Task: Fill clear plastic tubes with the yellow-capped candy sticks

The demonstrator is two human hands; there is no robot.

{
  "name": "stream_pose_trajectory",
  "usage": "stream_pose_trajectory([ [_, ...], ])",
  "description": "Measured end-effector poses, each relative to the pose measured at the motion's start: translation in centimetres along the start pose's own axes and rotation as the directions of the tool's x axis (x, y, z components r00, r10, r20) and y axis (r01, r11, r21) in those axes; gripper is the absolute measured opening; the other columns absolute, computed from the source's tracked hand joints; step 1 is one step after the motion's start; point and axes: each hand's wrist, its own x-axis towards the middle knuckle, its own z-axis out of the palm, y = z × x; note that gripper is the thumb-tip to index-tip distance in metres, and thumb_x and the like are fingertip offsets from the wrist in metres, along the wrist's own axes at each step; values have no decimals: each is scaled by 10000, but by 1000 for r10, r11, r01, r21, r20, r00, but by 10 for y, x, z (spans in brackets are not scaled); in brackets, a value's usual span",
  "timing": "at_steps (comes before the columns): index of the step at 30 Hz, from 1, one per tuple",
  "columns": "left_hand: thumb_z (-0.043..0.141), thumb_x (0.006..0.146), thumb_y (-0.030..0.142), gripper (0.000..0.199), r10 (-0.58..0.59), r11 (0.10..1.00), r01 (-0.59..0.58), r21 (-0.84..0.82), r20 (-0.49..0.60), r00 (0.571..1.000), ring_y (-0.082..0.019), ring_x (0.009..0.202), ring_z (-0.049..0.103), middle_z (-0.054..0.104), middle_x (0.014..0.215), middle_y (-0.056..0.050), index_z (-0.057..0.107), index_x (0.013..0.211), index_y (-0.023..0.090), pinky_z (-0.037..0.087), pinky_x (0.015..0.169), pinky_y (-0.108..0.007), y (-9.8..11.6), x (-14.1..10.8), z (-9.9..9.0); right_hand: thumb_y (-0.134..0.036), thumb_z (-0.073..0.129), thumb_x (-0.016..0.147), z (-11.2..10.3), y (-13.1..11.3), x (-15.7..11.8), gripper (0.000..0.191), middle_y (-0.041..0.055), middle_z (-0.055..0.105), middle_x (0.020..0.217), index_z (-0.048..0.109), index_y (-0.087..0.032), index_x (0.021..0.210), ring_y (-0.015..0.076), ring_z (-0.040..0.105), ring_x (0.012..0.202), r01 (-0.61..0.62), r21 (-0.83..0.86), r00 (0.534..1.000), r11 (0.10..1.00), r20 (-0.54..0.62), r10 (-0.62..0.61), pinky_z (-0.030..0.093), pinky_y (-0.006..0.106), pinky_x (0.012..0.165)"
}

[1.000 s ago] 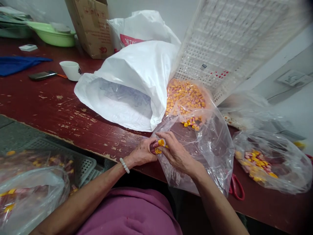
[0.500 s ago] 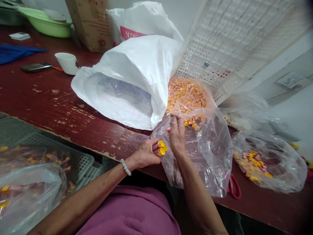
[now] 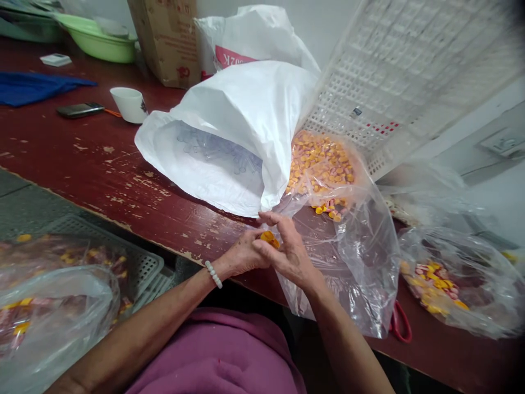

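My left hand point(image 3: 245, 253), with a pale bead bracelet on the wrist, is closed around several small tubes with yellow ends point(image 3: 269, 238). Only the yellow ends show between the hands; the rest of the tubes is hidden. My right hand point(image 3: 290, 251) lies against them from the right, thumb and forefinger stretched apart on either side of the yellow ends. Just beyond the hands is a white sack point(image 3: 241, 109) with its mouth open and clear tubes point(image 3: 221, 150) inside. Right of it, a clear plastic bag point(image 3: 353, 251) holds many small yellow and pink caps point(image 3: 320, 161).
A white perforated crate point(image 3: 389, 71) leans behind the bags. On the right are red-handled scissors point(image 3: 401, 323) and another clear bag point(image 3: 484, 279) of yellow pieces. A cup point(image 3: 129, 105) and phone point(image 3: 81, 110) lie left on the red table point(image 3: 61, 148). Filled bags point(image 3: 53, 317) stand lower left.
My right hand has moved left from the bag of caps to the tubes in my left hand, and its fingers have spread. The whole view has shifted slightly.
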Motion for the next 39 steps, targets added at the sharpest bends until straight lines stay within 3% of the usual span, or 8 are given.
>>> stream_pose_trajectory([
  [6,533,528,66,240,32,915,-36,402,16,999,-134,609,481,551,657,7,575,743,163,351,571,-252,8,-7,6,-371,418,920,6,8,20,299,66,565,1114,508,-227,1166,173,543,940,-127,66,851,990,-505,143,435,369,859],
  [10,515,569,84,146,2,863,-9,505,14,1000,-162,611,495,580,651,-41,585,673,158,362,595,-297,12,-13,13,-417,482,884,30,11,27,387,76,532,1185,493,-232,1223,173,537,962,-94,37,925,995,-365,101,410,383,910],
  [15,543,473,81,254,-249,968,249,-17,15,968,-81,495,433,539,633,31,544,717,149,332,438,-201,14,-14,4,-518,175,943,15,28,25,494,64,552,1143,447,-238,1246,133,579,865,-261,403,852,877,-331,406,469,314,784],
  [19,563,473,96,221,-359,854,364,-371,86,929,-88,468,459,540,604,29,548,688,143,358,396,-194,17,-14,-6,-579,365,880,3,20,3,551,97,474,1301,420,-220,1294,215,485,1151,-121,160,992,980,-23,126,392,411,975],
  [22,521,436,34,209,-296,768,314,-558,126,947,-66,455,441,512,543,44,535,620,132,346,416,-176,17,-16,-6,-578,688,662,17,7,-16,903,147,377,1393,310,-176,1377,282,356,1278,69,-70,987,995,149,-58,302,463,1060],
  [32,508,403,37,141,-333,644,312,-699,111,936,-95,490,465,506,477,27,530,503,134,361,456,-213,6,-27,4,-367,750,650,46,4,-24,668,110,585,1065,461,-201,1229,279,547,960,151,-196,985,969,115,-131,471,446,819],
  [35,569,410,46,155,-371,592,324,-738,108,922,-107,488,497,542,512,15,555,538,133,405,462,-230,-7,-47,-16,-478,735,648,70,0,-20,774,143,552,1130,412,-188,1290,312,536,1015,215,-148,967,965,171,-189,467,482,839],
  [39,715,454,128,260,-487,675,231,-700,-189,853,-113,452,544,613,619,-1,624,697,122,484,477,-265,-24,-120,-74,-547,647,717,86,-11,-20,856,180,350,1376,273,-173,1391,336,362,1272,208,-26,951,978,241,-196,401,517,983],
])
